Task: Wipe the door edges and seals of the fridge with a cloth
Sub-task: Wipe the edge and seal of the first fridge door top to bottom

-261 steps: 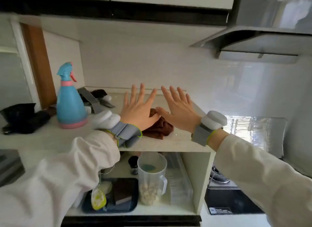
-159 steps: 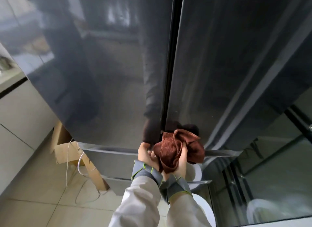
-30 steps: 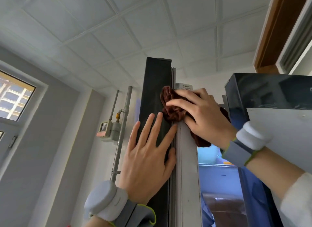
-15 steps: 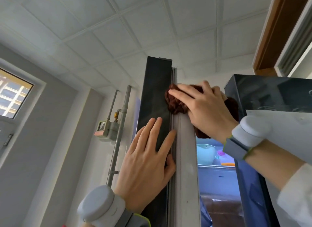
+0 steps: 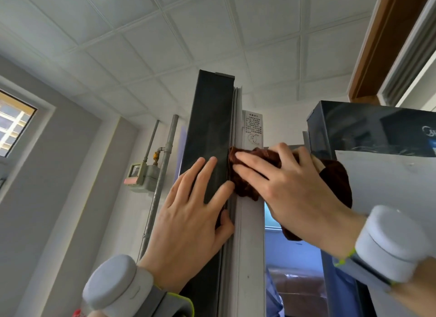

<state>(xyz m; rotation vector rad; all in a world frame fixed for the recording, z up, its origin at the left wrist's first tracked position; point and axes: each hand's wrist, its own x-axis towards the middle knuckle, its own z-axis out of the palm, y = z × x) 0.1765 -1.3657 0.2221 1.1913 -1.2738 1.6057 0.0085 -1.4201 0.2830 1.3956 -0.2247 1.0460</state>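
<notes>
Lowered along the door seal [image 5: 236, 222], the cloth [image 5: 250, 180] is gripped by the right hand [image 5: 295, 189], the left hand [image 5: 191, 222] laid open; bunching could skip grooves.

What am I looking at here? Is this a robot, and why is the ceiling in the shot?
No robot here: these are a person's two bare hands, filmed by a wide-angle camera worn on the head. The person is looking up, so the tiled ceiling fills the top of the picture. The tall dark slab in the middle is an open fridge door seen edge-on, with its pale seal running down beside it. The left hand lies flat against the door, bracing it. The right hand presses a brown cloth onto the seal, wiping it. The grey pods strapped at each wrist look like tracking devices, though I cannot be sure. Behind, a pipe climbs the wall.
</notes>
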